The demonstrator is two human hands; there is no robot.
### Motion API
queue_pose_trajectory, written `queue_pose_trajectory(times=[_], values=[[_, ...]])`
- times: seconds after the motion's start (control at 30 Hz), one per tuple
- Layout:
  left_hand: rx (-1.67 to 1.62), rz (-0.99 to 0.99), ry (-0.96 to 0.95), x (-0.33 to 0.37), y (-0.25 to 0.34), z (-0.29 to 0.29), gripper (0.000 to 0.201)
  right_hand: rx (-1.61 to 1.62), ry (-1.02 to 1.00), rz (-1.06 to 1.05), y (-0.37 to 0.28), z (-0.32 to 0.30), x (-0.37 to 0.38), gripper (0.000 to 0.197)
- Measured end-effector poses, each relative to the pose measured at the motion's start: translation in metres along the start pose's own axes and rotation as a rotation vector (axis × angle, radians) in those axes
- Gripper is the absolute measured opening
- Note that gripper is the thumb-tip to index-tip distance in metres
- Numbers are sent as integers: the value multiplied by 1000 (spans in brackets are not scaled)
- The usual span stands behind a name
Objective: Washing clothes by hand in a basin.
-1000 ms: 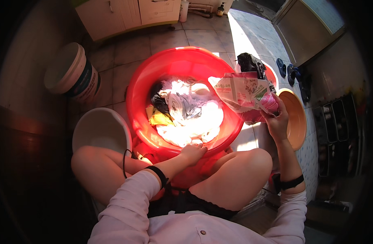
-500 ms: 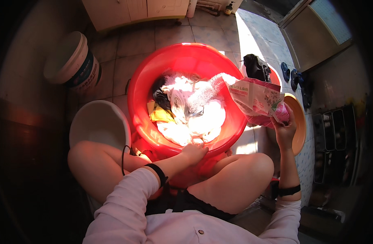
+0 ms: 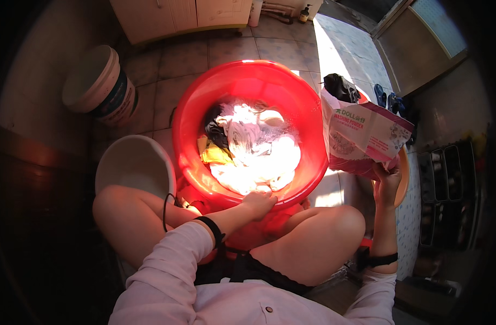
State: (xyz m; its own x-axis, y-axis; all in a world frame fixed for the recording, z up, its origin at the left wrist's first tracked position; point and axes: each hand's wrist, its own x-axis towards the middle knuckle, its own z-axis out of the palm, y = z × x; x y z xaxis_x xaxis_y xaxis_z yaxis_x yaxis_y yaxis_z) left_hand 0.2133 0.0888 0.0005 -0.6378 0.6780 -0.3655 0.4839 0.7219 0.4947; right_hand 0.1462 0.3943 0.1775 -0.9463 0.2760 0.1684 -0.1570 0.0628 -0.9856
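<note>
A large red basin stands in front of me with a heap of laundry in it: white and pale pieces, a black one and a yellow one. My left hand grips the near rim, fingers over the edge. In my right hand is a white and pink bag of washing powder, held by its lower corner beside the basin's right rim. The bag's open end faces the basin. Some powder shows as a faint haze over the clothes. Sunlight washes out detail on the white pieces.
A white basin sits at my left, and a tall white bucket farther back. Behind the bag are a black item and a partly hidden yellow basin. Slippers lie far right, near a dark rack. A cabinet closes off the back.
The washing powder bag has moved right and tipped back more upright, and the thick stream of powder from its mouth has stopped. My left hand has stayed on the rim.
</note>
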Motion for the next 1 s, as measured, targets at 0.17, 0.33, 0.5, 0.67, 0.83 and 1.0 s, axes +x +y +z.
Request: queue_pose_trajectory(times=[0.17, 0.33, 0.5, 0.67, 0.83, 1.0], values=[[19, -20, -49, 2, 2, -7, 34, 357, -59, 39, 3, 3, -2, 47], [-4, -11, -25, 3, 0, -5, 39, 446, -209, 228, 31, 25, -7, 48], [-338, -3, -61, 21, 3, -14, 79, 536, -176, 201, 36, 18, -15, 40], [-1781, 138, 226, 54, -8, -51, 53, 638, -384, 314, 61, 66, -12, 31], [-2012, 260, 356, 47, 19, -100, 49, 382, -504, 265, 45, 64, -2, 50], [-1931, 263, 378, 54, -2, -107, 47, 111, -461, -14, 9, 31, 20, 95]])
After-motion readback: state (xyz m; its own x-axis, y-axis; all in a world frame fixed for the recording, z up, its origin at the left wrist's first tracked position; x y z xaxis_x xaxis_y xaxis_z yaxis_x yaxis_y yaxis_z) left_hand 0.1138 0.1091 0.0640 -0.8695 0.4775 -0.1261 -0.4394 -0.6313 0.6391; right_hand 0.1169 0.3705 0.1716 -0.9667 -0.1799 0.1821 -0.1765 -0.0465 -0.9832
